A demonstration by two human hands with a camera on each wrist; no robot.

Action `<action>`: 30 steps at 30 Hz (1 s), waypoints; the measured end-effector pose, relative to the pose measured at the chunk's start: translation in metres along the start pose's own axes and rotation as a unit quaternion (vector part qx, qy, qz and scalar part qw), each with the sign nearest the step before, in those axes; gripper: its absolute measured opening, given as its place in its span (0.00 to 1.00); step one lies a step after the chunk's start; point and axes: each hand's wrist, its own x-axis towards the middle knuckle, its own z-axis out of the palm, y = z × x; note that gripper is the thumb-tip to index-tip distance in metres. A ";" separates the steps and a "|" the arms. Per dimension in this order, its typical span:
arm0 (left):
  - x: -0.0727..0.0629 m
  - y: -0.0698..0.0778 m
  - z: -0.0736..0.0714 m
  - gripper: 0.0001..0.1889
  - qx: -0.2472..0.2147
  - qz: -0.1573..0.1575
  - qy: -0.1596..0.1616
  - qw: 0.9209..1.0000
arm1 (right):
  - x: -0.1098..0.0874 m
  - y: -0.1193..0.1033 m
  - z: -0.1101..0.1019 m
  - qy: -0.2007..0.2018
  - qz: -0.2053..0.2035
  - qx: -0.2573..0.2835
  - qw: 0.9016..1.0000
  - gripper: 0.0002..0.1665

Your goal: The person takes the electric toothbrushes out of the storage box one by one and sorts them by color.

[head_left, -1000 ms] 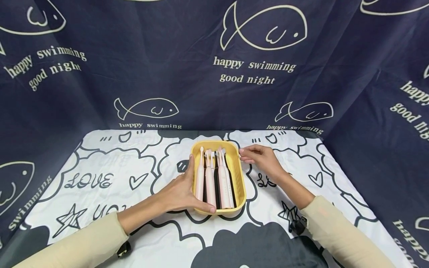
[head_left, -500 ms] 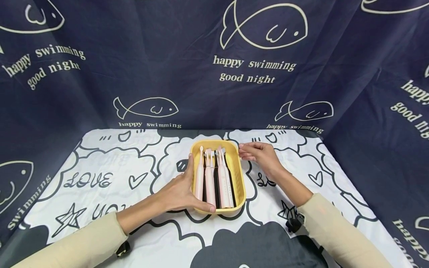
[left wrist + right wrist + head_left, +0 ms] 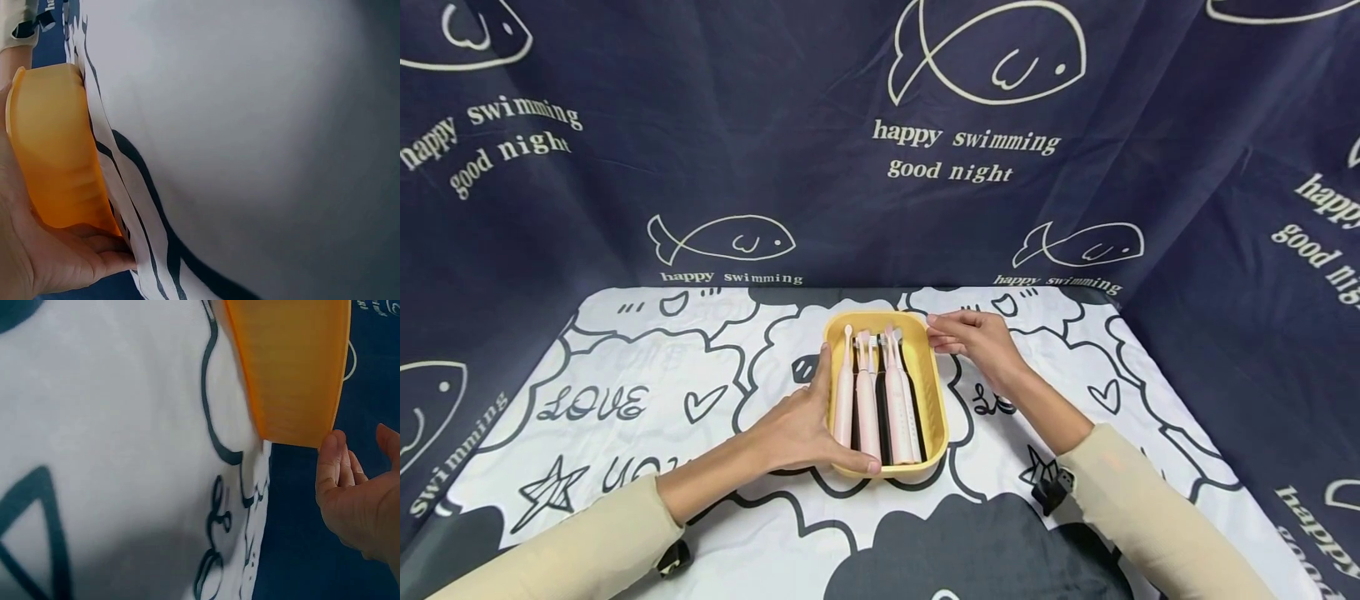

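Note:
A yellow plastic bin (image 3: 937, 408) stands in the middle of the cloth-covered table in the head view. Several pink electric toothbrushes (image 3: 868, 412) lie in it side by side, heads to the far end, with black electric toothbrushes (image 3: 883, 421) between them. My left hand (image 3: 793, 429) grips the bin's near left corner, thumb over the near rim and a finger along the left side. In the left wrist view its other fingers curl low against the bin wall. With extended fingers, my right hand (image 3: 985, 343) touches the bin's rim at the far right; its thumb stands apart in the right wrist view.
A white cloth (image 3: 602, 350) with black cartoon drawings covers the table. Dark blue fabric (image 3: 820, 167) printed with fish and lettering hangs behind and at both sides. Black wrist devices (image 3: 1051, 492) are strapped under the sleeves.
My right hand has shifted slightly toward the far end along the bin's right rim, its forearm moving a little left. My left hand keeps its hold, and the toothbrushes lie as before.

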 end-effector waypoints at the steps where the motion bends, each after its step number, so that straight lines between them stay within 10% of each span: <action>1: 0.000 0.000 0.000 0.98 0.000 0.000 0.000 1.000 | 0.000 -0.002 0.001 -0.002 0.000 -0.003 1.000 0.26; 30: 0.001 0.000 0.000 0.97 0.016 -0.004 -0.006 1.000 | -0.007 -0.033 0.029 -0.091 0.055 -0.123 0.987 0.26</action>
